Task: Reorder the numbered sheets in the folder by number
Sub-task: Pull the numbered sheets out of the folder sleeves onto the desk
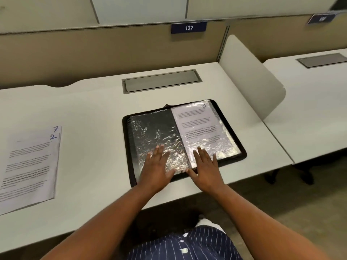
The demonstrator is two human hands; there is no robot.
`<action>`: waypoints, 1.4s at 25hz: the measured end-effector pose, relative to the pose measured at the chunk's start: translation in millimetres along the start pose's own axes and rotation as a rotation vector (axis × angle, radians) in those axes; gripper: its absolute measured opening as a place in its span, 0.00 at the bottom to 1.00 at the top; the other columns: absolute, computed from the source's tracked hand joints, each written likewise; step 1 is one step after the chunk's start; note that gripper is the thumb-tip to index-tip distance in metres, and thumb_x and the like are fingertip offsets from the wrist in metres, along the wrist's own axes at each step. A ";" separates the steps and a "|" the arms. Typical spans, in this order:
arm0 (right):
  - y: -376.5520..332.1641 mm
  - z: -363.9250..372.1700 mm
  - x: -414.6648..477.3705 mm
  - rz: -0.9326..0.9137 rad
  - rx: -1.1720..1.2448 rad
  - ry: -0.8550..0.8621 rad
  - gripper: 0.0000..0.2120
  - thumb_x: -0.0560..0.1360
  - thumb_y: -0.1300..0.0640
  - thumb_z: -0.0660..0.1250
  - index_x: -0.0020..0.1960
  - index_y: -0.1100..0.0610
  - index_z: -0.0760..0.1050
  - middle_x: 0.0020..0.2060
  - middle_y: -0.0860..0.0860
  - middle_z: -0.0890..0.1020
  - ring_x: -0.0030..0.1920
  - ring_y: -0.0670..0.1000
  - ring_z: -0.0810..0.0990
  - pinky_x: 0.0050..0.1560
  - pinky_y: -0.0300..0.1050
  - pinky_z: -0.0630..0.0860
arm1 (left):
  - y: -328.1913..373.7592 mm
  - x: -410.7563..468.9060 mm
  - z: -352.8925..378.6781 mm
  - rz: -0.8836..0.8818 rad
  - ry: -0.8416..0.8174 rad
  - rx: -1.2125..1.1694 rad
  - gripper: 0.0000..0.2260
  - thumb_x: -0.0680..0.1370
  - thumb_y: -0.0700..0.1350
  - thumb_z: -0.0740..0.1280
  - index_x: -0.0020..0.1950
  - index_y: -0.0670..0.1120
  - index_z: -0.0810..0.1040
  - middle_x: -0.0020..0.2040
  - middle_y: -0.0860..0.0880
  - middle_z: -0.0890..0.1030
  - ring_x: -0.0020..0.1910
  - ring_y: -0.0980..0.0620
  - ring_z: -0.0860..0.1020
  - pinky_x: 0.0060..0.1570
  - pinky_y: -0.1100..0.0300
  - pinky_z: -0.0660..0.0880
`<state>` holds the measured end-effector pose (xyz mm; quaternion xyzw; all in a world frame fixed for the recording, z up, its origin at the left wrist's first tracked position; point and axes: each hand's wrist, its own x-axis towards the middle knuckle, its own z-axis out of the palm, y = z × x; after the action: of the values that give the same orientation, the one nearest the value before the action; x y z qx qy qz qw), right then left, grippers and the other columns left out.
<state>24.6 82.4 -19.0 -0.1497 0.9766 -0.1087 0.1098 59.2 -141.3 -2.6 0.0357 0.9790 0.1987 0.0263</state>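
Folder (pixel 155 126) open under flat left hand (pixel 156 168) and right hand (pixel 206 170); sheet 3 (pixel 201 126) print unreadable.

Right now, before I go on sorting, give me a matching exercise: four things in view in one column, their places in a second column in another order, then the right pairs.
Things:
1. white printed sheet marked 3
2. white printed sheet marked 2
3. crinkled clear plastic sleeve
4. blue sign reading 137

Places:
A. on the beige partition behind the white desk
B. left page of the open black zip folder, under the left hand
C. loose on the desk, left of the folder
D. right page of the folder, in a sleeve

Pairs: 1-D, 2-C, 3-B, 4-A.
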 end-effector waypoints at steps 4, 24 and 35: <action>38.8 -8.8 4.1 -0.023 -0.015 -0.005 0.38 0.83 0.34 0.51 0.84 0.52 0.43 0.83 0.51 0.43 0.82 0.51 0.39 0.80 0.58 0.34 | 39.3 27.8 21.5 0.028 -0.026 0.043 0.32 0.80 0.60 0.63 0.81 0.51 0.58 0.83 0.48 0.54 0.82 0.49 0.48 0.79 0.49 0.41; 110.7 -40.9 11.8 -0.643 -0.028 -0.103 0.38 0.82 0.33 0.49 0.84 0.51 0.47 0.83 0.49 0.48 0.82 0.48 0.35 0.78 0.64 0.33 | 161.9 86.6 42.2 -0.606 0.271 -0.349 0.18 0.76 0.65 0.67 0.52 0.51 0.83 0.51 0.55 0.81 0.49 0.53 0.79 0.53 0.55 0.76; 114.6 -18.6 6.6 -0.338 -0.025 -0.087 0.38 0.80 0.32 0.41 0.84 0.51 0.44 0.82 0.46 0.42 0.82 0.47 0.37 0.79 0.56 0.32 | 57.0 35.2 4.7 -0.918 0.398 -0.329 0.12 0.78 0.50 0.63 0.39 0.46 0.80 0.37 0.48 0.81 0.38 0.43 0.79 0.43 0.51 0.79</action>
<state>-16.8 190.4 -30.6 -0.3179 0.9330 -0.1069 0.1303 27.9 -84.3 14.0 -0.4401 0.8357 0.3208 -0.0704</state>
